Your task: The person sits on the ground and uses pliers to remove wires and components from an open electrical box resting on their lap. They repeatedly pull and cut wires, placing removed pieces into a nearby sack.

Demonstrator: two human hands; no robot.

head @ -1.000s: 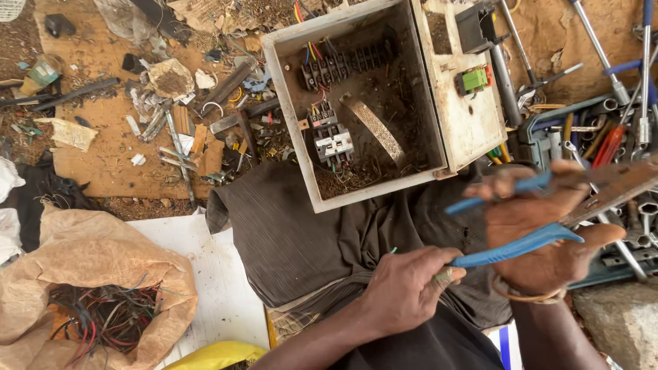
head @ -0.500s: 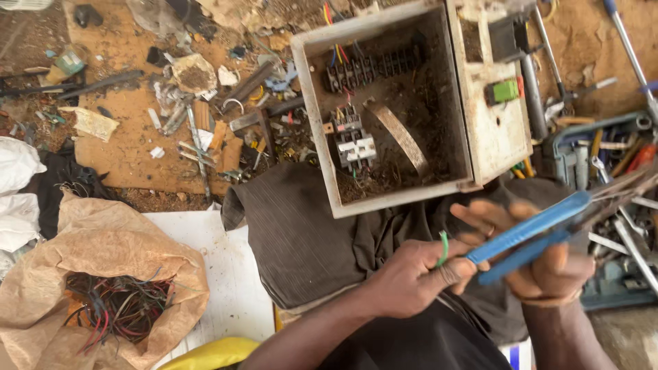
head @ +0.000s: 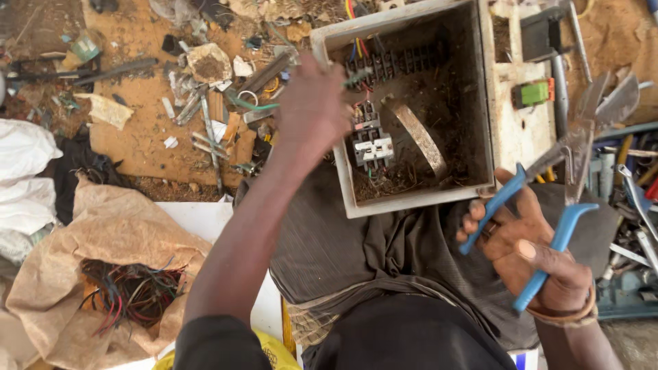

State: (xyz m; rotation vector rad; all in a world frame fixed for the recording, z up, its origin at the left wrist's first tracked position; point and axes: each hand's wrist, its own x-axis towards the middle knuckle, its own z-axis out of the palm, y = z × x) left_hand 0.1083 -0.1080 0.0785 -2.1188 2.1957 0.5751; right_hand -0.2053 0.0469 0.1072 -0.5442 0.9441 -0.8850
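Note:
My right hand (head: 531,250) grips blue-handled pliers (head: 548,205), jaws pointing up and right over the tools. My left hand (head: 312,109) is stretched out over the left rim of an open white electrical box (head: 411,202), fingers closed around a small green-tipped wire piece (head: 356,77). Inside the box sit a row of black terminal blocks (head: 394,63), a small relay or breaker block (head: 370,144), a curved metal strap (head: 418,137) and dirt. The box rests against my lap in dark cloth (head: 356,247).
A brown paper sack (head: 62,274) holding stripped coloured wires (head: 133,291) stands at lower left. Scrap metal, screws and debris (head: 212,103) litter the orange ground. Wrenches and other tools (head: 630,185) lie at the right. White cloth (head: 24,164) is at far left.
My left hand left the pliers and swung up and left to the box's left rim, carrying a small wire piece. The pliers have opened in my right hand.

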